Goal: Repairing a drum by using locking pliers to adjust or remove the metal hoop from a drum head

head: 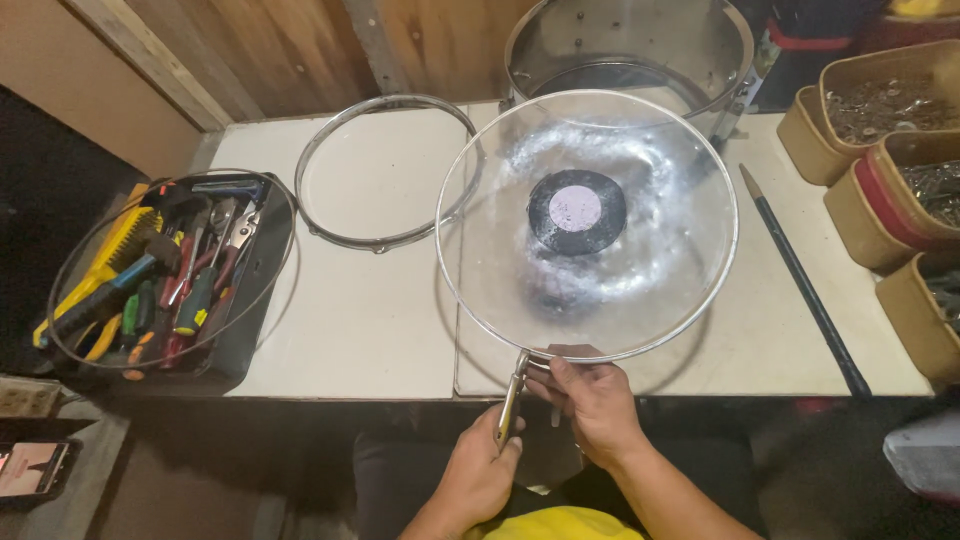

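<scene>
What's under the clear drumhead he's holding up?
Through the clear drumhead a black disc with a pale centre shows on the table. The table beneath the disc is hidden.

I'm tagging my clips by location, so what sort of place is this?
Probably a small drum repair workbench. A clear drumhead is held over the table, with a metal drum shell and loose hoop behind it, and a tray of hand tools at the left.

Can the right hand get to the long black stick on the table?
Probably yes. The black stick lies bare on the table, nothing covering it, but the right hand grips the clear drumhead rim.
</scene>
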